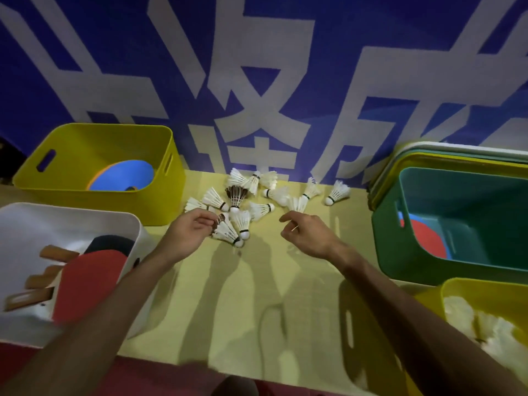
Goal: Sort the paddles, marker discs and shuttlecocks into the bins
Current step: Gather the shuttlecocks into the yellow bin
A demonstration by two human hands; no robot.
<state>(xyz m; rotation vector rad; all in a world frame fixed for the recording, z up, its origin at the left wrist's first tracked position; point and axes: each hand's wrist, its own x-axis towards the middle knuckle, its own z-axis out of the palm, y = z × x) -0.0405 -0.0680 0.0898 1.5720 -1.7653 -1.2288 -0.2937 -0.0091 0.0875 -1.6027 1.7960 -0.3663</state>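
Left hand (188,228) pinches a shuttlecock (222,222) (right hand (310,237) hovers, loosely curled).

Both bare arms reach in from the near side, hands apart, aimed at the far middle

Left hand (190,228) comes in from the near left with its fingers curled and the tips bunched right at a shuttlecock (225,231). Honestly can't tell if it's pinching it or just touching. Right hand (310,237) comes in from the near right, back of the hand up, fingers loosely curled, index poking out a bit toward the left, nothing in it.
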